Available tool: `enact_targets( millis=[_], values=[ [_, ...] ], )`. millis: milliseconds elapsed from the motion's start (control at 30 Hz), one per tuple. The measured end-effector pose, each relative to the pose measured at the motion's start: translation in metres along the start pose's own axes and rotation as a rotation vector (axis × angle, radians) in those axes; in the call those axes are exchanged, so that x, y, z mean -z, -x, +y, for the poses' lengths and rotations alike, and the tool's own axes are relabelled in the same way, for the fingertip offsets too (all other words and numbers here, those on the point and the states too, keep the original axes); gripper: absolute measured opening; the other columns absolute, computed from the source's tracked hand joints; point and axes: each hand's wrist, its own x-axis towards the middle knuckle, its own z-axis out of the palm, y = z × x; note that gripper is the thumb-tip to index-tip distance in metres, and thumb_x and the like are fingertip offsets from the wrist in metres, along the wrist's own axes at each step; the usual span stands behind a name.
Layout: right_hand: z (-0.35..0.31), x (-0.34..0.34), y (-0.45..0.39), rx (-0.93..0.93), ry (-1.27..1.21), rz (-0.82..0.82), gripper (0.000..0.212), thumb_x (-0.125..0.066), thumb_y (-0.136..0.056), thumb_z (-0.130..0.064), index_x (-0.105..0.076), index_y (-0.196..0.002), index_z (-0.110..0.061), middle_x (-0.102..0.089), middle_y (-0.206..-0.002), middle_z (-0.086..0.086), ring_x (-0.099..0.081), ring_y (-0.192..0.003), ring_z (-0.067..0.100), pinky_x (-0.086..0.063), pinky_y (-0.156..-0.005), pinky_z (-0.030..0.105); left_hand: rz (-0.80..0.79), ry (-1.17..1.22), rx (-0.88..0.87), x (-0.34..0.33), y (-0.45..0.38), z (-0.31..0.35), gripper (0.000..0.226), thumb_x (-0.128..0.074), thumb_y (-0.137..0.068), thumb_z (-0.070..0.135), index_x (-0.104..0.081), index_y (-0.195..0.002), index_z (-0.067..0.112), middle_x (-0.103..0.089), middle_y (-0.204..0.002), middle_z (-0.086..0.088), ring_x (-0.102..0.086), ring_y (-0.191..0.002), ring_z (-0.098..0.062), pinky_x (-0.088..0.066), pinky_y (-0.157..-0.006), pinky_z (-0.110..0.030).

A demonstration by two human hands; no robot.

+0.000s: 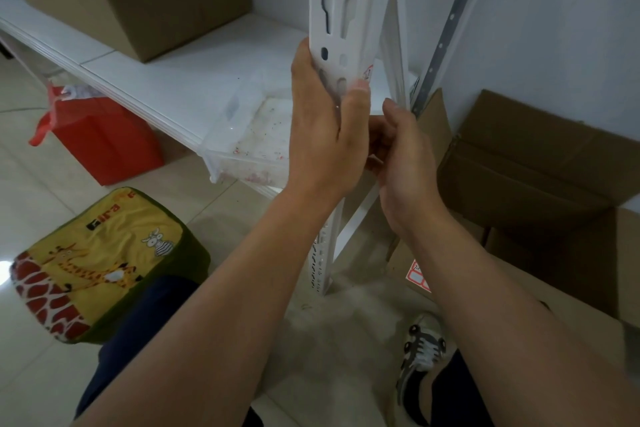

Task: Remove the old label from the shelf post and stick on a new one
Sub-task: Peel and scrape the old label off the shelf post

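Both hands point(327, 121) around shelf post point(341, 10)

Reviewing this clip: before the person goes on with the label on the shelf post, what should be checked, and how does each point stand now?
1. Post steadied: ok. The left hand grips the shelf post.
2. Old label reachable: ok. A red-and-white label shows on the post just above the left thumb.
3. Old label fully off: not ok, part of it is on the post.
4. Right hand free: cannot tell. Its fingers curl behind the left hand, and what they hold is hidden.
5. New labels at hand: ok. A red-bordered label sheet lies on the cardboard box by the right forearm.
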Motion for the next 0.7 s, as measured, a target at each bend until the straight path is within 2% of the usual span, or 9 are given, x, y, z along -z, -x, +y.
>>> enact_targets(
  millis=[67, 167, 267, 400, 467, 567, 633, 700],
  values=[
    [0.0000, -0.0004, 0.0003, -0.003, -0.001, 0.001, 0.054, -0.035, -0.093, -0.050, -0.072, -0.093, -0.011, -0.063, -0.099, 0.029, -0.063, -0.096, 0.038, -0.053, -0.087, 0.049, -0.017, 0.005, 0.001, 0.0000, -0.0002, -0.0012, 0.051, -0.040, -0.090, 0.027, -0.028, -0.136, 0.010, -0.046, -0.123, -0.002, -0.052, -0.100, -0.005, -0.047, -0.079, -0.013],
    [-0.0009, -0.0011, 0.0005, -0.009, -0.014, 0.002, 0.056, -0.036, -0.089, -0.051, -0.072, -0.095, -0.009, -0.063, -0.098, 0.029, -0.063, -0.094, 0.039, -0.053, -0.086, 0.048, -0.030, 0.019, -0.001, 0.0010, -0.0007, -0.0033, 0.050, -0.041, -0.091, 0.028, -0.027, -0.137, 0.011, -0.044, -0.121, 0.003, -0.050, -0.102, 0.003, -0.046, -0.082, -0.013],
    [-0.0015, -0.0017, 0.0001, -0.012, -0.024, -0.010, 0.057, -0.036, -0.088, -0.051, -0.073, -0.094, -0.008, -0.062, -0.095, 0.031, -0.062, -0.089, 0.040, -0.053, -0.083, 0.047, -0.024, 0.035, 0.006, 0.0010, -0.0014, -0.0037, 0.048, -0.040, -0.094, 0.028, -0.029, -0.135, 0.006, -0.047, -0.117, -0.001, -0.051, -0.095, 0.005, -0.046, -0.079, -0.014],
    [0.0001, -0.0015, -0.0012, -0.008, -0.022, -0.025, 0.053, -0.037, -0.088, -0.051, -0.073, -0.088, -0.012, -0.060, -0.082, 0.020, -0.060, -0.077, 0.028, -0.051, -0.079, 0.043, -0.028, 0.054, 0.011, 0.0032, -0.0040, -0.0074, 0.050, -0.033, -0.090, 0.030, -0.033, -0.131, 0.001, -0.051, -0.113, -0.012, -0.051, -0.086, -0.008, -0.044, -0.069, -0.017],
    [0.0002, -0.0012, -0.0017, -0.012, -0.030, -0.026, 0.053, -0.037, -0.087, -0.051, -0.073, -0.087, -0.012, -0.059, -0.083, 0.021, -0.060, -0.078, 0.028, -0.050, -0.079, 0.044, -0.035, 0.038, -0.005, 0.0039, -0.0041, -0.0085, 0.051, -0.033, -0.090, 0.032, -0.032, -0.132, 0.005, -0.051, -0.117, -0.011, -0.053, -0.091, -0.009, -0.047, -0.072, -0.019],
    [-0.0001, -0.0005, -0.0016, -0.013, -0.014, -0.020, 0.057, -0.036, -0.087, -0.052, -0.072, -0.092, -0.008, -0.060, -0.093, 0.031, -0.062, -0.086, 0.039, -0.052, -0.083, 0.047, -0.035, 0.014, -0.012, 0.0022, -0.0031, -0.0072, 0.048, -0.039, -0.093, 0.028, -0.028, -0.136, 0.008, -0.047, -0.120, -0.001, -0.052, -0.097, 0.002, -0.047, -0.078, -0.014],
    [0.0000, -0.0008, -0.0012, -0.015, -0.007, -0.018, 0.059, -0.035, -0.087, -0.053, -0.072, -0.094, -0.008, -0.060, -0.096, 0.032, -0.062, -0.091, 0.041, -0.052, -0.085, 0.049, -0.037, -0.007, -0.019, 0.0016, -0.0029, -0.0069, 0.050, -0.040, -0.093, 0.029, -0.027, -0.136, 0.008, -0.046, -0.120, -0.002, -0.050, -0.096, 0.006, -0.046, -0.077, -0.011],
    [-0.0003, -0.0013, -0.0009, -0.013, -0.009, -0.020, 0.058, -0.036, -0.087, -0.053, -0.073, -0.091, -0.009, -0.060, -0.095, 0.032, -0.062, -0.088, 0.037, -0.052, -0.084, 0.048, -0.050, -0.015, -0.030, 0.0022, -0.0032, -0.0079, 0.054, -0.040, -0.091, 0.030, -0.026, -0.137, 0.005, -0.045, -0.120, -0.005, -0.050, -0.096, 0.004, -0.046, -0.077, -0.011]
  ],
)
